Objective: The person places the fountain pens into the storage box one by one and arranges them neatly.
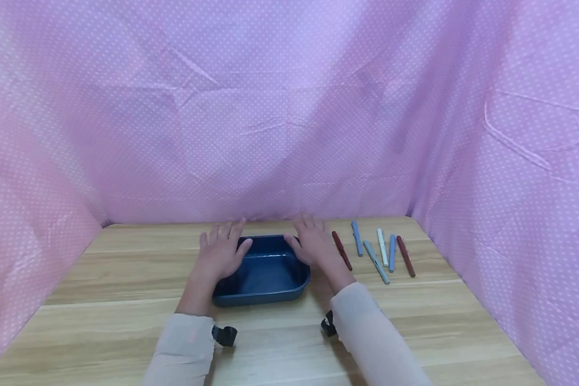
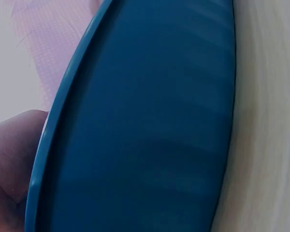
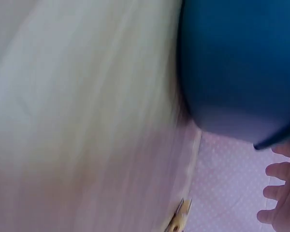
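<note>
A dark blue rectangular basin (image 1: pixel 260 299) with rounded corners sits on the table, its hollow facing up. At its left end my left hand (image 1: pixel 222 257) lies over the rim with the fingers spread forward and the thumb along the inner side. My right hand (image 1: pixel 312 244) lies over the far right corner, fingers straight and spread, thumb reaching over the rim. In the left wrist view the basin's outer wall (image 2: pixel 150 116) fills the middle, with part of the hand (image 2: pixel 12 164) at the rim. The right wrist view shows the fingers apart beside the basin (image 3: pixel 241 63).
Right of the basin lie several slim pens: dark red (image 1: pixel 342 250), blue (image 1: pixel 357 238), grey-blue (image 1: pixel 377 262), white (image 1: pixel 383 247), another blue (image 1: pixel 392 253) and another dark red (image 1: pixel 406 256). Pink dotted cloth (image 1: pixel 270 134) hangs around the wooden table (image 1: pixel 101 279).
</note>
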{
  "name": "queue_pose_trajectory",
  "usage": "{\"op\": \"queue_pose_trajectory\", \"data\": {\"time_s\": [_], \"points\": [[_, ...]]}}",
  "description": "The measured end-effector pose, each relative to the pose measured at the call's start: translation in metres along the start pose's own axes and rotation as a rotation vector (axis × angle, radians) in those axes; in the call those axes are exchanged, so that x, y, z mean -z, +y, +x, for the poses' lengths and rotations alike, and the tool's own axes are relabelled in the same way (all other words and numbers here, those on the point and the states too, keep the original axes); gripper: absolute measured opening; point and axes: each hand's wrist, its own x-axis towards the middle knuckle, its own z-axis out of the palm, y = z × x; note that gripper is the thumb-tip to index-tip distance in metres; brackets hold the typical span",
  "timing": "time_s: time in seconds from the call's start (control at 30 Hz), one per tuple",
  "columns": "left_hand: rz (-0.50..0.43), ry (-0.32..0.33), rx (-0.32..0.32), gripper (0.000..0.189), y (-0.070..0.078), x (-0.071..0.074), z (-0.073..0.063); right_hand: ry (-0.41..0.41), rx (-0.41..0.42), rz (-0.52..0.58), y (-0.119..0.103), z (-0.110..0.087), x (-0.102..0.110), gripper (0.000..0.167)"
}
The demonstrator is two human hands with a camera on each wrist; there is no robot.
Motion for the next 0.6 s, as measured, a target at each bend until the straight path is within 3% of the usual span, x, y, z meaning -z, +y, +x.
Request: {"op": "queue_pose_trajectory", "data": {"time_s": [0.6], "points": [[-0.068,-0.031,0.03,0.066,-0.039,0.012,-0.008,0.007,-0.094,0.012,0.058,-0.011,0.018,0.068]]}}
